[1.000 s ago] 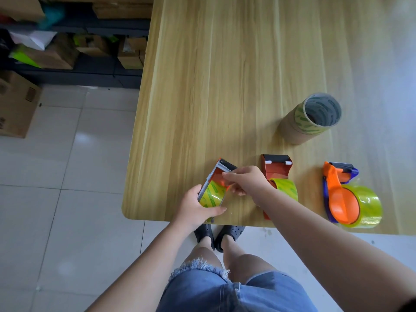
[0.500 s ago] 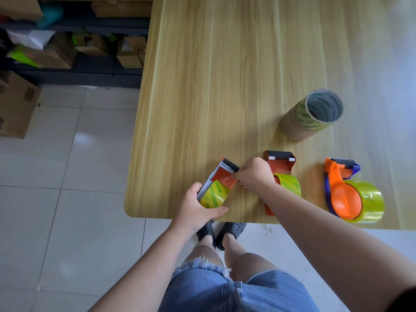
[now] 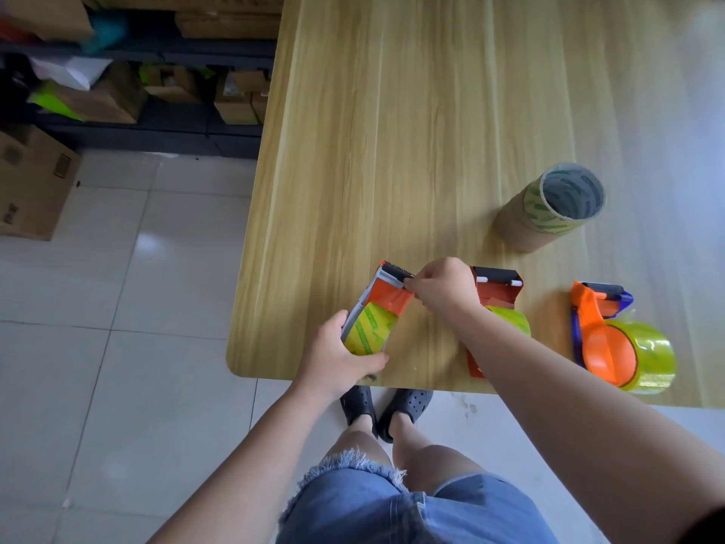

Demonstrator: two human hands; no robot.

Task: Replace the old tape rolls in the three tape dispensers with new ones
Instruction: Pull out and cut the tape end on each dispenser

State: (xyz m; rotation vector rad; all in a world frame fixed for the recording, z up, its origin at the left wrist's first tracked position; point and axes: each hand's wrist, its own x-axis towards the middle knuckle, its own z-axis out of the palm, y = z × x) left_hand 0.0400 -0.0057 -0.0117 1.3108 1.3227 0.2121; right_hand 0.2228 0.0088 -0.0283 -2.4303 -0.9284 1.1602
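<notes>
A: Where's the work right now?

B: At the near left corner of the table (image 3: 392, 131). The left hand (image 3: 337, 361) is wrapped round the first dispenser (image 3: 376, 312), gripping it at its roll (image 3: 368, 333). The right hand (image 3: 443, 286) pinches what looks like the tape end, just beside the cutter (image 3: 397, 272) at the far tip.

A: And the other two?

B: The middle dispenser (image 3: 496, 288) lies just right of that hand, partly hidden by the forearm. The orange-and-blue dispenser (image 3: 600, 331) sits further right with a full roll. A stack of cores (image 3: 549, 210) stands beyond them, well apart.

A: What might go wrong?

B: I'd say the fingertips are close to the cutter's teeth, so a slip could nick them. The tape could also fold back and stick to itself if tension drops, or go on crooked if the pull runs off-line. The dispenser sits near the table edge, so a loosened left grip could send it off.

A: Anything different from a second ago?

B: The right hand has moved farther along, from the middle of the dispenser up to the cutter. The left grip looks unchanged.
</notes>
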